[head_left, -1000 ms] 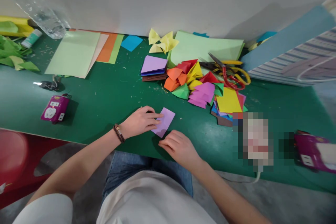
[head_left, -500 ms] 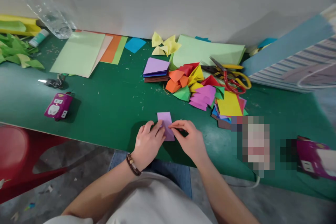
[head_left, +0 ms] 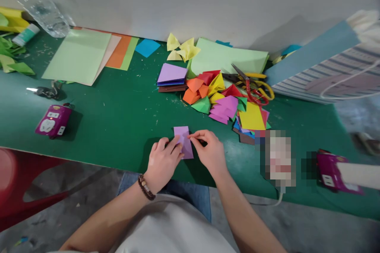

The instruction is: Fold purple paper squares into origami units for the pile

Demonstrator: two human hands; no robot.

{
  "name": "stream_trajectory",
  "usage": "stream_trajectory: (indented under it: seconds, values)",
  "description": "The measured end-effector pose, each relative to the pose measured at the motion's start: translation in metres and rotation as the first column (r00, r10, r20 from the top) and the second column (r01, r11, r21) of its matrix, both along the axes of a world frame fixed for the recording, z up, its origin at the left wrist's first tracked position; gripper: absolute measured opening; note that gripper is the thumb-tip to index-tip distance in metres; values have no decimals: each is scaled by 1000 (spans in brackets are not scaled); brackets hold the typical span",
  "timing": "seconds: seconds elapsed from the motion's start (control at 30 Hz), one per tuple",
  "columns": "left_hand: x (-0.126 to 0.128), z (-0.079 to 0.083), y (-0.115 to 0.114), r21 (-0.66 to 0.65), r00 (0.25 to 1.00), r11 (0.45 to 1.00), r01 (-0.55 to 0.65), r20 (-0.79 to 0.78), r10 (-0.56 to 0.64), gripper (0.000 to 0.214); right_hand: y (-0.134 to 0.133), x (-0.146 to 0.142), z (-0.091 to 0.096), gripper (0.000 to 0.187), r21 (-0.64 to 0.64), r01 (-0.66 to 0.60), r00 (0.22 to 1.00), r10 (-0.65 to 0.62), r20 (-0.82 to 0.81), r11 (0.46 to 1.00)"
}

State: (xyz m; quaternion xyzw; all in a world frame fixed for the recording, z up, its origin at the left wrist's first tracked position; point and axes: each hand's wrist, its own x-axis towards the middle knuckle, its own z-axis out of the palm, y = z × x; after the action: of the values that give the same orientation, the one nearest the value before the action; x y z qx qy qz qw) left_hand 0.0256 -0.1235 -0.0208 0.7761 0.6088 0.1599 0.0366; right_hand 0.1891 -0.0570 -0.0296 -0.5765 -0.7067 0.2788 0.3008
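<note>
A small purple paper [head_left: 187,149], folded into an upright rectangle with a crease, lies on the green table near its front edge. My left hand [head_left: 164,157] rests on the left part of the paper, its fingers stretched out and pressing it down. At the right edge, the thumb and index finger of my right hand [head_left: 209,150] pinch the paper. Beyond my hands stand a stack of purple, blue and brown paper squares [head_left: 172,73] and a pile of folded pieces, among them orange ones [head_left: 196,90] and pink ones [head_left: 224,108].
Scissors [head_left: 247,83] lie behind the pile. Green sheets [head_left: 77,55] and a plastic bottle [head_left: 49,16] are at the back left. Purple power sockets sit left [head_left: 55,120] and right [head_left: 329,170]. A striped box [head_left: 320,67] stands right; a red stool [head_left: 20,189] is below left.
The view has shifted slightly to the right. My right fingertips have slid a little toward the far end of the paper's right edge. My left hand stays on the paper.
</note>
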Motion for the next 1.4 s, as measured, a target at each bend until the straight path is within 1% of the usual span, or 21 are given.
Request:
stream_trajectory:
  seconds: [0.13,0.27,0.37,0.47,0.57,0.63,0.7,0.8,0.87,0.93,1.1,1.3,1.4]
  values:
    - [0,-2,0,-3,1000,1000,3,2,-3,22,10,-4,-2,5,-18,19,1000,-20,-20,1000]
    - [0,-2,0,-14,1000,1000,-1,7,1,21,24,-8,-6,4,5,49,998,-49,-48,999]
    - [0,-1,-1,-19,1000,1000,-10,21,10,20,31,-10,-8,5,12,44,998,-44,-55,999]
    - [-1,0,-1,-30,1000,1000,-11,28,12,20,34,-8,-6,6,21,-1,999,2,-43,1000]
    - [-2,1,-1,-53,1000,999,-7,26,8,21,38,-3,-1,10,73,-110,994,111,-6,991]
    - [-2,1,-1,-68,1000,998,-4,25,6,21,44,1,2,14,135,-212,976,205,69,968]
    - [-2,3,0,-85,1000,996,-4,28,6,21,53,5,4,14,184,-335,937,307,164,924]
    - [-3,6,2,-113,999,994,-13,31,17,28,67,9,4,17,187,-515,846,462,264,836]
    - [-4,9,4,-128,1000,992,-8,25,11,37,74,11,3,18,181,-582,801,521,295,792]
    - [-5,11,6,-138,1000,990,11,16,-9,40,76,12,1,18,188,-613,779,547,307,767]
    - [-7,14,9,-148,1000,989,20,14,-18,37,74,15,-1,21,218,-670,731,578,363,710]
    - [-6,16,9,-181,1000,983,12,27,-7,38,59,23,-1,20,239,-732,675,634,377,638]
    - [-5,16,9,-192,1000,981,2,25,2,38,49,28,0,21,232,-754,652,657,379,615]
